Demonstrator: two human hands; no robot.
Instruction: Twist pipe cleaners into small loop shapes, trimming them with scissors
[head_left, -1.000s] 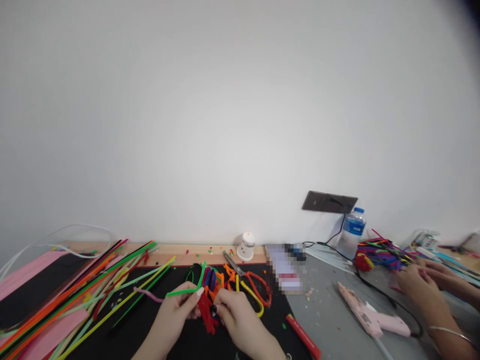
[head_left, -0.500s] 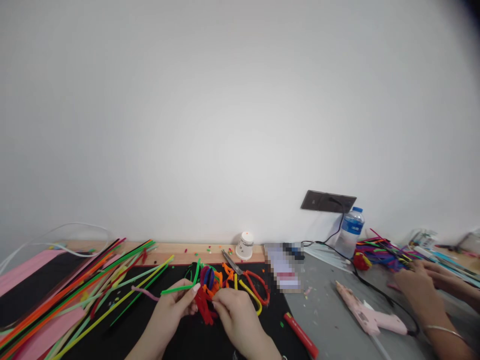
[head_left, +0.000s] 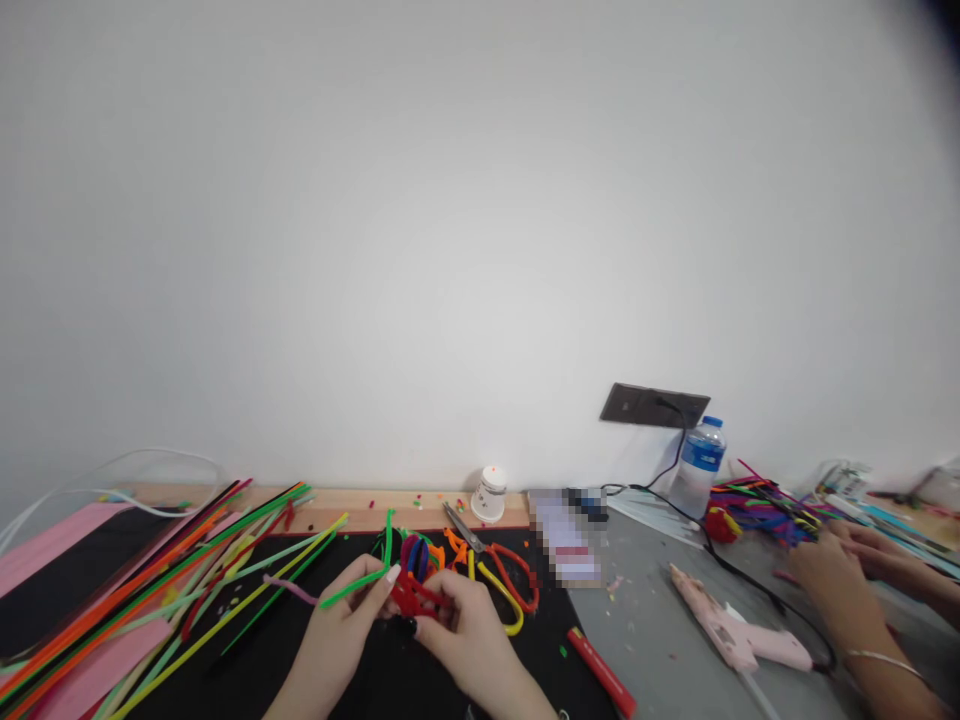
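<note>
A bundle of bent pipe cleaners (head_left: 412, 592), red in front with blue, purple and orange behind, is between my hands over the black mat. My left hand (head_left: 346, 625) pinches its left side, and a green pipe cleaner (head_left: 351, 588) sticks out across those fingers. From the right, my right hand (head_left: 469, 630) grips the red strands, its thumb at their lower edge. Scissors with red handles (head_left: 514, 578) lie just beyond my right hand, beside a yellow bent pipe cleaner (head_left: 501, 597).
Long pipe cleaners (head_left: 187, 590) spread on the left. A paper cup (head_left: 489, 494) stands by the wall. On the right are a red tube (head_left: 602, 672), a pink glue gun (head_left: 739, 632), a bottle (head_left: 697, 468) and another person's hands (head_left: 840, 575).
My right hand has shifted slightly, its thumb now showing under the red strands. Those strands, which hung down before, are now folded up towards the right fingers.
</note>
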